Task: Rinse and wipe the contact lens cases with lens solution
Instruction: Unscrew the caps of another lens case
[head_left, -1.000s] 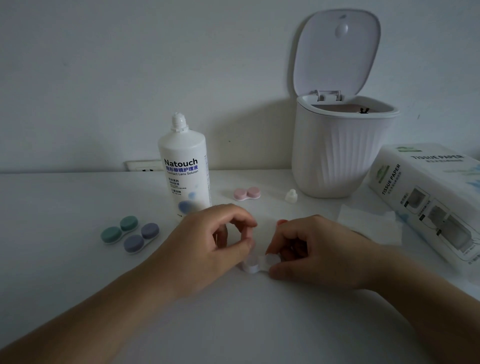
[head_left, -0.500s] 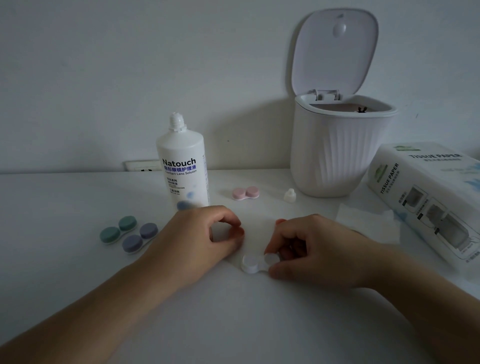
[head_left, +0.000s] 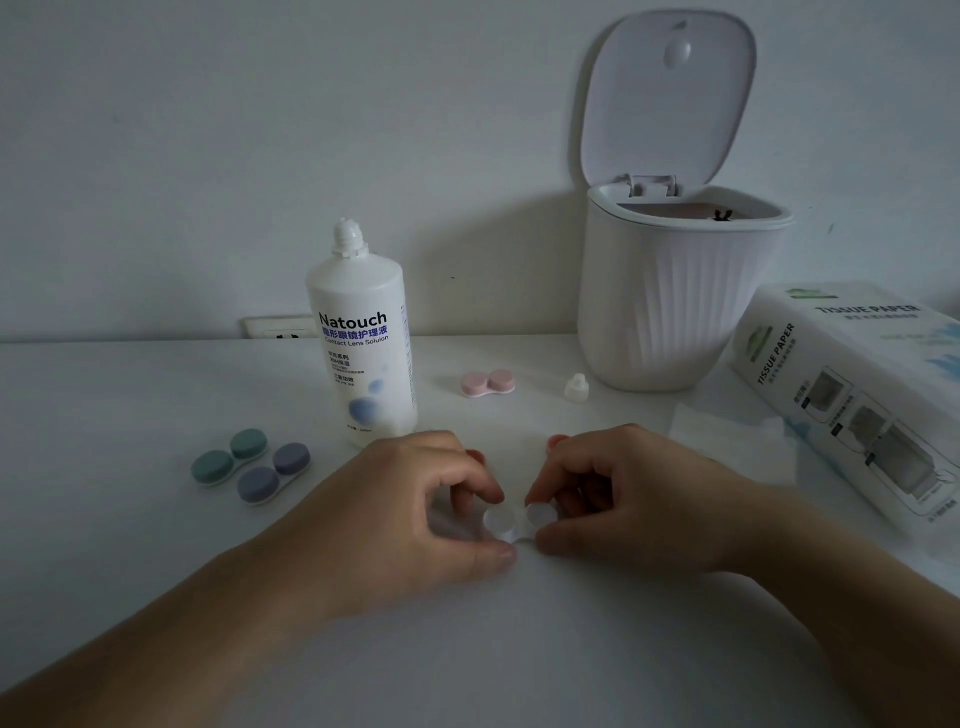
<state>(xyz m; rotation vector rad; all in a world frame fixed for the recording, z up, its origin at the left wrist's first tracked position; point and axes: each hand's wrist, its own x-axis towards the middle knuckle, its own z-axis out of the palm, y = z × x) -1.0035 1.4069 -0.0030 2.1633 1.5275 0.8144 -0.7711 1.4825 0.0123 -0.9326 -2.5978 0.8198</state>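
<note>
A white contact lens case (head_left: 519, 522) lies on the white table between my hands. My left hand (head_left: 415, 514) pinches its left cup between thumb and fingers. My right hand (head_left: 634, 499) pinches its right cup the same way. The lens solution bottle (head_left: 363, 353) stands uncapped behind my left hand, and its small white cap (head_left: 576, 388) sits by the bin. A green case (head_left: 229, 457) and a purple case (head_left: 274, 472) lie at the left. Farther back lies a pink case (head_left: 488, 383). A loose tissue (head_left: 732, 447) is spread at the right.
A white ribbed bin (head_left: 675, 301) with its lid up stands at the back right. A tissue paper pack (head_left: 857, 395) lies along the right edge. A wall socket (head_left: 275, 327) sits low on the wall behind the bottle.
My left hand drew back from the case toward the bottle, then came back and took hold of the left cup. My right hand stayed on the right cup.
</note>
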